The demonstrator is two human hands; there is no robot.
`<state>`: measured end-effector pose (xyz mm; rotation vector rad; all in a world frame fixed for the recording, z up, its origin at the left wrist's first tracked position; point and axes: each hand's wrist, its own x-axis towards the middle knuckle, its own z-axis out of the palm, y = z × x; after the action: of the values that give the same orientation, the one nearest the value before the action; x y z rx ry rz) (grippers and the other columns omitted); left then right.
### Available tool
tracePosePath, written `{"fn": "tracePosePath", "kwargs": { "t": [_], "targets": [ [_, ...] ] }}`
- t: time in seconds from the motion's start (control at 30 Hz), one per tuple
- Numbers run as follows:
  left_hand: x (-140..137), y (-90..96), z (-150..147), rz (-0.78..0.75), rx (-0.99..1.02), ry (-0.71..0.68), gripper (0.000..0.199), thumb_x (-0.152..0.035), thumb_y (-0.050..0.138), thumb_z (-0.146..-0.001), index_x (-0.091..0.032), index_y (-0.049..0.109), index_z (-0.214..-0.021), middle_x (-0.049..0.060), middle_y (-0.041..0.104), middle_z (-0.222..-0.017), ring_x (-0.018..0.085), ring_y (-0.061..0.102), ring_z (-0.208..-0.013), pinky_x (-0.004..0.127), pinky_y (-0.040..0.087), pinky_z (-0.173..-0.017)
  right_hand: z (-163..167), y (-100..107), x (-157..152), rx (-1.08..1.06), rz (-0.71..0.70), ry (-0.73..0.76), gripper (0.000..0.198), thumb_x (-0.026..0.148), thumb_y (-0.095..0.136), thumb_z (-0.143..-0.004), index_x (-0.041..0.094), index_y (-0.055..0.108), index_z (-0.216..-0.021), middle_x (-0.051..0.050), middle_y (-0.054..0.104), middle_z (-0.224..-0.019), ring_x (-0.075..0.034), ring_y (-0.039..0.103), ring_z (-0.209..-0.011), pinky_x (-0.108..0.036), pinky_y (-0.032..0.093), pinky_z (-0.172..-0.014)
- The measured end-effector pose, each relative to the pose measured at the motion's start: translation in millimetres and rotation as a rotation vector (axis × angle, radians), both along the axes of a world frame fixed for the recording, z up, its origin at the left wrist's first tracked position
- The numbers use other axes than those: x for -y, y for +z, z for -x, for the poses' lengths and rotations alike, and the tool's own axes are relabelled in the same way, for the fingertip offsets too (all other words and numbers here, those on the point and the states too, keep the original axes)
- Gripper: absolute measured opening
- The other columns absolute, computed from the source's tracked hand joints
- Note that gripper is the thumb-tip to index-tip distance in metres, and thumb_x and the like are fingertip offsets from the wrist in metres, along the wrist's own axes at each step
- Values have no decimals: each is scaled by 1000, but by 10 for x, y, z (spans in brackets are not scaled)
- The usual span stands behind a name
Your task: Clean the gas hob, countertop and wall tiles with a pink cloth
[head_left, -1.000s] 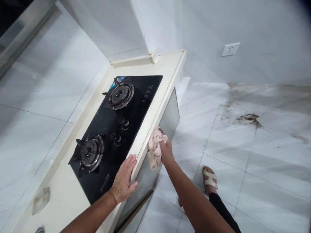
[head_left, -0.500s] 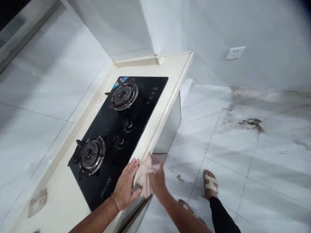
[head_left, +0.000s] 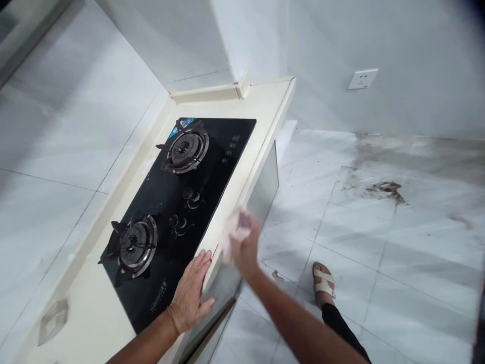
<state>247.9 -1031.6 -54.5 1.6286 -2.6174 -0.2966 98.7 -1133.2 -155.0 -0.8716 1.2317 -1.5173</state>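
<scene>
A pale pink cloth is bunched in my right hand, whose fingers are closed around it. The cloth lies against the front edge of the cream countertop and is blurred by motion. My left hand rests flat on the counter's front edge, fingers stretched out and the thumb hanging over the side. Beside it is the black glass gas stove with two burners. The far burner and the near burner carry dark pan supports. Two knobs sit between them.
A crumpled clear plastic piece lies at the counter's near left. White tiled wall runs behind the stove. A socket is on the right wall. Below, the tiled floor has a dirty broken patch; a sandalled foot stands there.
My right hand has slid the cloth farther along the counter's front edge, away from my left hand. My left hand stays on the edge. The view has shifted slightly.
</scene>
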Motion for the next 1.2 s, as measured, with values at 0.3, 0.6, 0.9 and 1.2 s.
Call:
{"fn": "tracePosePath", "kwargs": {
  "t": [0.3, 0.6, 0.9, 1.2],
  "targets": [
    [3, -4, -27, 3, 17, -8, 75, -62, 28, -99, -15, 19, -157, 20, 33, -158, 34, 27, -149, 55, 29, -117, -82, -254, -505, 140, 134, 292, 41, 42, 59, -81, 25, 58, -118, -8, 57, -110, -26, 60, -100, -45, 53, -90],
    [2, 9, 15, -11, -5, 27, 74, -60, 32, -99, -17, 17, -158, 18, 34, -158, 33, 26, -150, 55, 29, -118, 698, -27, 1858, -37, -115, -73, 62, 28, 54, -85, 12, 35, -141, -17, 40, -137, -25, 44, -127, -46, 34, -111],
    [-21, -59, -11, 38, -75, 52, 54, -36, 33, -104, -22, 22, -155, 17, 27, -161, 29, 26, -150, 57, 33, -118, -332, -23, -767, 25, 42, 99, 52, 24, 52, -78, 24, 41, -129, -11, 42, -123, -27, 45, -119, -53, 38, -107],
    [-903, -26, -213, 286, 148, 263, 56, -21, 41, -101, -25, 26, -155, 13, 32, -160, 31, 24, -151, 59, 31, -118, 1, -233, -5, -23, 78, 60, 53, 34, 57, -76, 18, 43, -124, -11, 42, -117, -28, 46, -117, -54, 38, -106]
  ]
}}
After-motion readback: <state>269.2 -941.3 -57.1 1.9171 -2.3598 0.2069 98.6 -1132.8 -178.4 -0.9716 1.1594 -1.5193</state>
